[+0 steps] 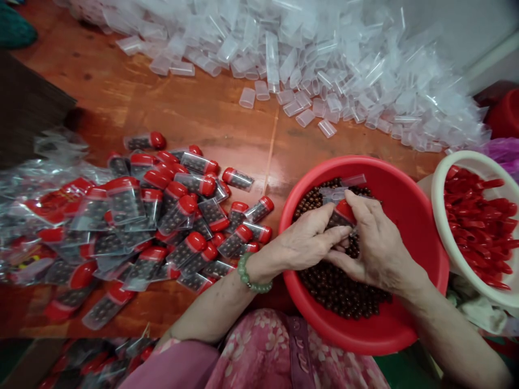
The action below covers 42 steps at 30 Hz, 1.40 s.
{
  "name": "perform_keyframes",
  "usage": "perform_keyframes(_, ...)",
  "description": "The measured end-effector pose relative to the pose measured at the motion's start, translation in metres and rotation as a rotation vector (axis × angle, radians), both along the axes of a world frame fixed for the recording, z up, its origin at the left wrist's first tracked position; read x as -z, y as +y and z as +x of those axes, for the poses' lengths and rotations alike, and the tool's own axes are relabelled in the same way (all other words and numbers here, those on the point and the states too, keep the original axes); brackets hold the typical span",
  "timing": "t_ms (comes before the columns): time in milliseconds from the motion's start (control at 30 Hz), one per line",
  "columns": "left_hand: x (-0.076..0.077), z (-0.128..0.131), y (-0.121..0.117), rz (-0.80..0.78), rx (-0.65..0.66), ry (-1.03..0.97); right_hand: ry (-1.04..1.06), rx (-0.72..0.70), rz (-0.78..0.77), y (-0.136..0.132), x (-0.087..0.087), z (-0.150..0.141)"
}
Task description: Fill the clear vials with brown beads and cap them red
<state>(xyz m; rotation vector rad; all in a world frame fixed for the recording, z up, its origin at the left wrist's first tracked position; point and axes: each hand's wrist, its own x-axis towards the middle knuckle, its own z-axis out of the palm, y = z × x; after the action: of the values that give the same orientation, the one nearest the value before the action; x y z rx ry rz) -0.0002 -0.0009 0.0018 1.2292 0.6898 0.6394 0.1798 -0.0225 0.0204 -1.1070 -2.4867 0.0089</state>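
Observation:
Over the red basin [417, 216], both my hands meet around a small clear plastic container [340, 215] with a red cap and dark balls inside. My left hand [306, 240], with a green bead bracelet at the wrist, grips it from the left. From the other side my right hand [377, 248] closes on it, fingers at the capped end and thumb below. Part of the container is hidden by my fingers. Dark brown shiny balls [344, 294] fill the left part of the basin. A few clear plastic sleeves [353, 180] lie on top of them.
Left on the wooden table [227, 119] is a heap of filled red-capped containers [186, 216], beside clear plastic bags [20, 216]. A large pile of clear sleeves [324, 65] spreads along the back. At right, a cream bucket [440, 216] holds red caps [478, 232].

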Motion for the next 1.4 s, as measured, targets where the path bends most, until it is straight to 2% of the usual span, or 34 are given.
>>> perform_keyframes(100,0.001,0.002,0.001,-0.175,0.028,-0.183,-0.072,0.008,0.084,0.001,0.000,-0.004)
perform_keyframes(200,0.002,0.004,0.001,-0.251,0.042,-0.261,-0.095,0.026,0.172,0.003,0.002,-0.006)
perform_keyframes(467,-0.003,0.003,0.000,-0.194,0.041,-0.211,-0.009,0.019,0.227,0.003,0.014,-0.005)
perform_keyframes(633,-0.001,0.003,-0.001,-0.214,0.058,-0.201,-0.029,0.025,0.269,0.002,0.014,-0.005)
perform_keyframes(833,0.001,0.005,0.001,-0.170,-0.014,-0.284,-0.026,0.015,0.187,0.004,0.010,-0.006)
perform_keyframes(933,0.001,0.006,0.002,-0.193,-0.020,-0.294,-0.015,0.069,0.138,0.005,0.009,-0.006)
perform_keyframes(1067,0.002,0.008,0.001,-0.218,-0.041,-0.315,-0.012,0.103,0.153,0.005,0.010,-0.005)
perform_keyframes(1233,0.001,0.010,-0.002,-0.226,0.032,-0.343,0.000,0.064,0.232,-0.001,0.009,0.000)
perform_keyframes(1400,0.002,0.008,-0.004,-0.201,0.080,-0.341,0.057,0.093,0.101,-0.008,0.011,0.004)
